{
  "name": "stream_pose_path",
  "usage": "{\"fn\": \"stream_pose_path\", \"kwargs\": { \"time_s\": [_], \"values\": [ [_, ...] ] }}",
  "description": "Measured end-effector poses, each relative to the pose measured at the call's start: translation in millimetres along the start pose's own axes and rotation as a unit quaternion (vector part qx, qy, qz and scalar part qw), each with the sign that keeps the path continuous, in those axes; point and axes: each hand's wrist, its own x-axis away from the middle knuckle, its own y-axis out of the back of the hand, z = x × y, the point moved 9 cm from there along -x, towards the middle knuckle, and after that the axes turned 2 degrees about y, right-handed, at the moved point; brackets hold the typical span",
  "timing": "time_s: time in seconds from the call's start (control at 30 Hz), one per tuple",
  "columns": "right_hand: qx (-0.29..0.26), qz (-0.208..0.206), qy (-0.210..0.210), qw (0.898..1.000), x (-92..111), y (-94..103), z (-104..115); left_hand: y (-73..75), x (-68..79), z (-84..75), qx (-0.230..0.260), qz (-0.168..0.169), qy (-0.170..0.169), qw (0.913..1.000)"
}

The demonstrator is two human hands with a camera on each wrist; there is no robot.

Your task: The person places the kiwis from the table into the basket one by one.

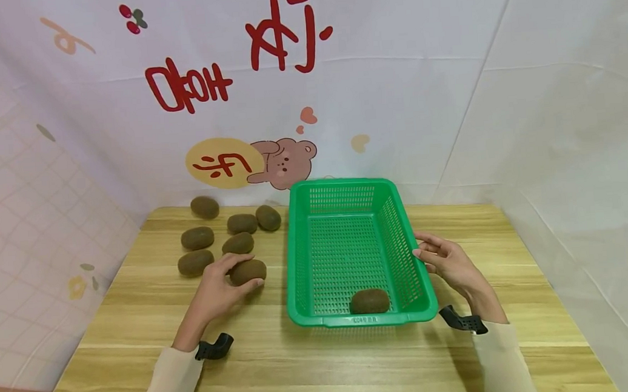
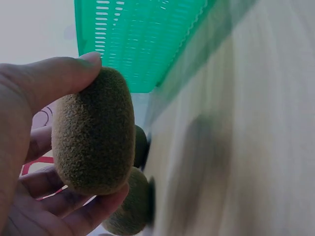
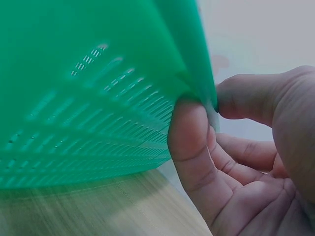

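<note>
A brown fuzzy kiwifruit (image 1: 249,272) is held between the thumb and fingers of my left hand (image 1: 219,290), to the left of the green basket (image 1: 290,270). In the left wrist view that kiwifruit (image 2: 93,132) appears raised off the tabletop, thumb at one end and fingertips at the other. My right hand (image 1: 452,265) pinches the basket's right rim. The right wrist view shows the thumb outside the rim (image 3: 197,54) and a finger beneath it. One kiwifruit (image 1: 369,301) lies inside the basket at its near end.
Several more kiwifruits (image 1: 197,238) lie on the wooden table (image 1: 271,369) beyond and left of my left hand. Behind the table hangs a printed white cloth (image 1: 394,93), with further cloth on both sides. The basket's far end stands near the back cloth.
</note>
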Motion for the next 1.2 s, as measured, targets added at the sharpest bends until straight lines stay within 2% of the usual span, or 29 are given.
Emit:
{"fn": "stream_pose_path", "kwargs": {
  "time_s": [0.3,0.87,1.2],
  "values": [
    [0.016,-0.002,0.001,1.000,0.4,0.7,0.6,5.4,-13.4,-15.0,0.010,-0.018,-0.016,0.9997],
    [0.014,-0.002,-0.001,1.000,-0.5,1.8,-0.4,6.9,-33.1,-31.7,0.059,-0.006,0.018,0.9981],
    [0.010,0.001,0.000,1.000,-1.5,1.5,-1.8,7.8,-43.9,-51.6,0.072,-0.020,-0.006,0.9972]
  ]
}}
